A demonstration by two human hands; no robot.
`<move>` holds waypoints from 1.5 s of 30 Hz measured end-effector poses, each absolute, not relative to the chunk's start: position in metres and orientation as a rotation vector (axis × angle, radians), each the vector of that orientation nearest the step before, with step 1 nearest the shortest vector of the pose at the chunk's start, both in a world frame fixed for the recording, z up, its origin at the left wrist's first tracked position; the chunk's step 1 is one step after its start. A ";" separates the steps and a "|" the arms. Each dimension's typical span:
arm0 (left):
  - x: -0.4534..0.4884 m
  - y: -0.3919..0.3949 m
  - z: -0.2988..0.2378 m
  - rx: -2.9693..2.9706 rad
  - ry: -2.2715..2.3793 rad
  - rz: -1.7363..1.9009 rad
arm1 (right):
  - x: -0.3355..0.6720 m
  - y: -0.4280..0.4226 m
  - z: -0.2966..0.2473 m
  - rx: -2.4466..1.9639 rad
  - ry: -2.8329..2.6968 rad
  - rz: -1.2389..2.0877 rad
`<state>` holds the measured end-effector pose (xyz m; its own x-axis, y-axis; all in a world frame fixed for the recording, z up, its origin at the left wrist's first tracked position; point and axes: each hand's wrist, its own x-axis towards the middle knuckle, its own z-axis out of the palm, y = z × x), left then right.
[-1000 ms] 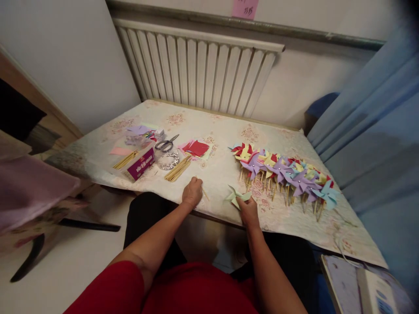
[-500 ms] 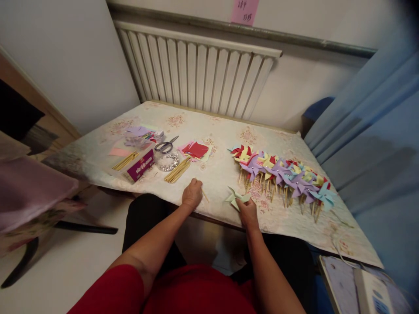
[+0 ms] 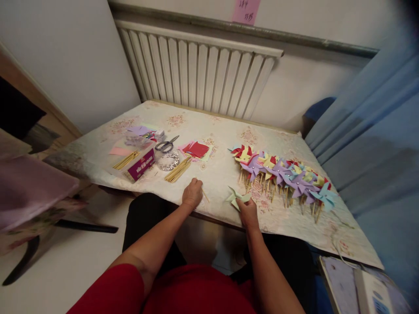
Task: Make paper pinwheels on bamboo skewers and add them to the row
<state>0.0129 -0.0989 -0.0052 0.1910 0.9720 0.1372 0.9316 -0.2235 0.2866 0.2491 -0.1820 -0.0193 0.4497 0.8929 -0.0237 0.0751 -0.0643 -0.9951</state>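
Observation:
My left hand (image 3: 193,193) is closed near the table's front edge. A thin wooden stick (image 3: 205,195) sticks out from its fingers on the right, angled down toward the edge. To the right, my right hand (image 3: 248,212) pinches a pale green paper pinwheel (image 3: 235,198) by its lower right side. Its folded blades face up, and no stick shows on it. Beyond my left hand lies a bundle of wooden sticks (image 3: 177,171), with a stack of coloured paper (image 3: 197,150) just behind. Finished pinwheels (image 3: 278,170) on sticks lie in a long row to the right.
A clear round dish of small shiny pieces (image 3: 168,162), scissors (image 3: 166,145), a purple box (image 3: 141,165) and more sticks (image 3: 126,160) lie at the left. A radiator (image 3: 199,69) stands behind the table (image 3: 225,131); a blue curtain (image 3: 369,131) hangs at the right.

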 end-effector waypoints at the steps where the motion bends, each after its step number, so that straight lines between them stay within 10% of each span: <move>1: 0.013 -0.099 -0.005 2.315 1.863 0.435 | 0.248 -0.182 -0.018 -1.482 -0.893 0.851; 45: 0.012 -0.099 -0.007 2.315 1.856 0.438 | 0.251 -0.182 -0.026 -1.487 -0.886 0.840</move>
